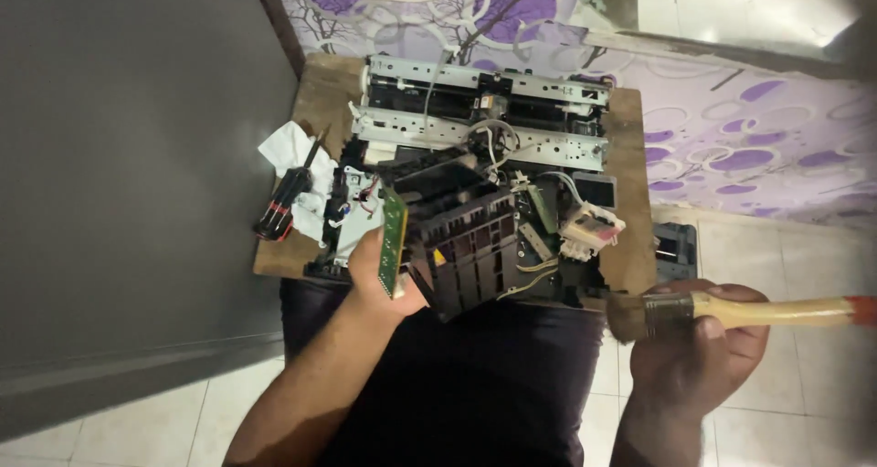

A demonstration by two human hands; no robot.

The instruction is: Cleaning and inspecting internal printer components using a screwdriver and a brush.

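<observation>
My left hand (pixel 379 275) grips a black plastic carriage part (pixel 466 243) with a green circuit board (pixel 394 240) on its side, held tilted over the near edge of a wooden board (pixel 320 92). My right hand (pixel 699 339) is closed around a paintbrush (pixel 731 312) with a pale wooden handle, red tip and dark bristles pointing left, low on the right, apart from the carriage part. Behind lies a dismantled printer frame (pixel 484 115) with metal rails and white cables.
A screwdriver with a black and red handle (pixel 288 202) rests on a crumpled white tissue (pixel 292 152) at the board's left. A small white part with coloured cartridges (pixel 592 225) lies right. A grey wall (pixel 128 156) stands left; purple patterned cloth (pixel 731 138) lies behind.
</observation>
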